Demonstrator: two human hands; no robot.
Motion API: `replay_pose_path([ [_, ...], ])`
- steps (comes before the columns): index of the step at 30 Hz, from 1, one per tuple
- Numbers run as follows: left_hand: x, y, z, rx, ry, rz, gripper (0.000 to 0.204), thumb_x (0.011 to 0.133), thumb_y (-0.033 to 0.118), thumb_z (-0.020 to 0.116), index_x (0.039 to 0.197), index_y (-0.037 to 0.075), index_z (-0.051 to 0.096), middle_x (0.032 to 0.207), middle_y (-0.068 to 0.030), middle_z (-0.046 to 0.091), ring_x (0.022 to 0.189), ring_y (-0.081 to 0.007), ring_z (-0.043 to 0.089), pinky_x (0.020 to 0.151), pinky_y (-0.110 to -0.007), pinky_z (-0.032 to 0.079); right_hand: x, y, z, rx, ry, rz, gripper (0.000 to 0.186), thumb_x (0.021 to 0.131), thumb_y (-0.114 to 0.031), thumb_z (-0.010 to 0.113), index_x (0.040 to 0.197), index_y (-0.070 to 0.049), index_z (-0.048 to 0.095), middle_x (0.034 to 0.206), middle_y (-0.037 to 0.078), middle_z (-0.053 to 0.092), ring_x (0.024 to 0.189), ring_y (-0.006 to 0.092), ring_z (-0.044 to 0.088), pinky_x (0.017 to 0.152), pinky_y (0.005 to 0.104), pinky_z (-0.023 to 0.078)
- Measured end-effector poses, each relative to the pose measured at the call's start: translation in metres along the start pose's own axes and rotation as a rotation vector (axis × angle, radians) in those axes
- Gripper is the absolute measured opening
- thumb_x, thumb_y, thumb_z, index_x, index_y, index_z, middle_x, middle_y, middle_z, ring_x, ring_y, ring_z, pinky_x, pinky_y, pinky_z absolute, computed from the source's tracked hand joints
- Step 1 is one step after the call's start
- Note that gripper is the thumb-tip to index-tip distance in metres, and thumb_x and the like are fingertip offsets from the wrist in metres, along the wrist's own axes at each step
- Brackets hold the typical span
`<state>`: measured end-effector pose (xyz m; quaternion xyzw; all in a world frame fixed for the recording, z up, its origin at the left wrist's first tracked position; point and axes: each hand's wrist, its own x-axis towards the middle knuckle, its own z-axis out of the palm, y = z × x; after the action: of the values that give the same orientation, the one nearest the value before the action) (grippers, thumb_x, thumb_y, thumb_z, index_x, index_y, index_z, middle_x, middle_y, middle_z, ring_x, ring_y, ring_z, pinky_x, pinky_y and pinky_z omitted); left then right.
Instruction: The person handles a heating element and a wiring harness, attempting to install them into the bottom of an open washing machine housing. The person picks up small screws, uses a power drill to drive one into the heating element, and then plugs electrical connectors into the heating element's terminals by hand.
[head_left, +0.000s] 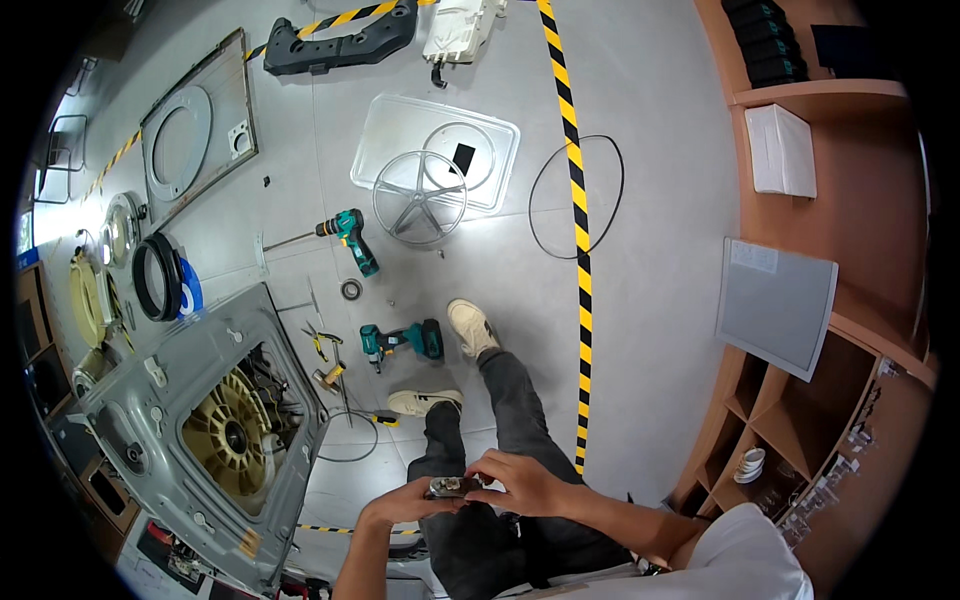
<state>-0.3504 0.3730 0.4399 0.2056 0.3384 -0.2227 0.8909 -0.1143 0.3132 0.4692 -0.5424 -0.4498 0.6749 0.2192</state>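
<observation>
Your left hand and right hand have fingers around a metal part, a teal drill lies by your shoes, and a grey cabinet holds a ribbed yellowish disc.

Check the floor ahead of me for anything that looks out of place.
The thin black loop looks out of place: it straddles the striped tape, which seems to mark a boundary. The spoked wheel also overlaps one edge of the pale panel, partly on, partly off. No spill stands out.
</observation>
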Motion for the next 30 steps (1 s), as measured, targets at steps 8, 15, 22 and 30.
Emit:
replay_pose_path([
  [8,0.04,0.023,0.01,0.013,-0.113,-0.04,0.024,0.094,0.028,0.061,0.103,0.006,0.062,0.089,0.0013,0.061,0.083,-0.0082,0.053,0.075,-0.025,0.042,-0.022,0.018,-0.029,0.178,0.141,0.111,0.029,0.084,-0.019,0.073,0.105,-0.004,0.061,0.092,0.007,0.057,0.073,0.0174,0.06,0.065,0.0288,0.049],
  [15,0.072,0.004,-0.013,-0.253,-0.154,-0.072,0.033,0.091,0.02,0.063,0.116,-0.001,0.061,0.099,-0.0079,0.065,0.093,-0.019,0.061,0.082,-0.032,0.046,-0.041,0.071,-0.005,0.488,0.347,0.245,0.025,0.091,-0.017,0.066,0.11,-0.003,0.059,0.087,0.008,0.057,0.07,0.0153,0.058,0.062,0.0267,0.047],
  [22,0.065,-0.011,-0.03,-0.331,-0.133,-0.236,0.036,0.089,0.02,0.065,0.114,-0.005,0.06,0.097,-0.0125,0.066,0.092,-0.0229,0.064,0.08,-0.033,0.049,-0.053,0.099,0.029,0.507,0.515,0.346,0.017,0.093,-0.016,0.062,0.103,-0.003,0.06,0.089,0.009,0.06,0.074,0.0175,0.061,0.064,0.0279,0.049],
  [30,0.019,-0.017,-0.045,-0.098,0.227,-0.345,0.031,0.089,0.013,0.065,0.115,-0.003,0.062,0.095,-0.0081,0.068,0.089,-0.0183,0.063,0.076,-0.031,0.048,-0.093,0.113,0.071,0.55,0.758,0.473,0.015,0.093,-0.016,0.06,0.097,-0.001,0.061,0.088,0.011,0.062,0.073,0.0204,0.061,0.064,0.0301,0.047],
])
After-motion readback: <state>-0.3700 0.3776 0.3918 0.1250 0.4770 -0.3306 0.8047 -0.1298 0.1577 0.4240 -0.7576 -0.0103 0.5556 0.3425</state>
